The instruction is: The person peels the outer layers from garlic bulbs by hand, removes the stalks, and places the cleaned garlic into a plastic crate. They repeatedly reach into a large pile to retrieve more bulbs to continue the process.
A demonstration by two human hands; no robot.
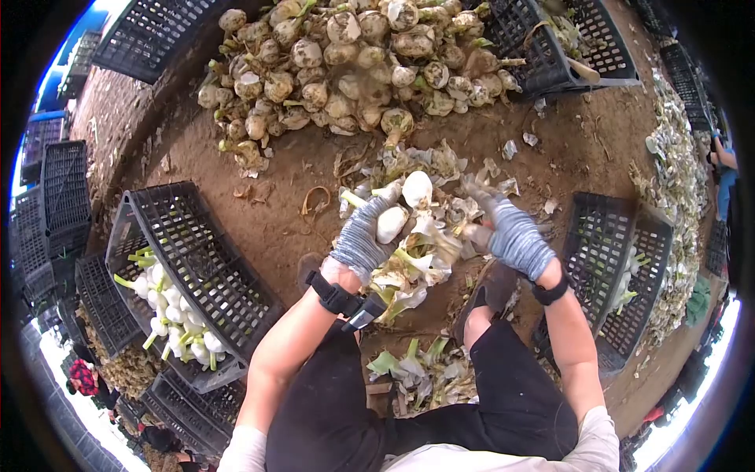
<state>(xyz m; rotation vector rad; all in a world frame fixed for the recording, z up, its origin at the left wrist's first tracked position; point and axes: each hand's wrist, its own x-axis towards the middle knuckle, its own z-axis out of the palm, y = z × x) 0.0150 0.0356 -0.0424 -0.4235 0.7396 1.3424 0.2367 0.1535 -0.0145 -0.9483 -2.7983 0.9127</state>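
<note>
My left hand (366,230), in a grey knitted glove, is closed around a peeled white garlic bulb (392,224). A second white garlic bulb (418,189) sits right at its fingertips, and a cut green stem (353,199) sticks out on the hand's other side. My right hand (511,232), gloved the same way, is apart from the bulbs with its fingers spread and smeared by motion. Between and below both hands lies a heap of loose garlic skins (417,263); some pieces near the right fingers are blurred.
A large pile of unpeeled garlic (338,63) lies ahead on the dirt floor. A tilted black crate (208,252) at left holds cleaned garlic (177,315). Another crate (594,248) stands at right, a third crate (550,71) far right. Husks (680,197) bank along the right side.
</note>
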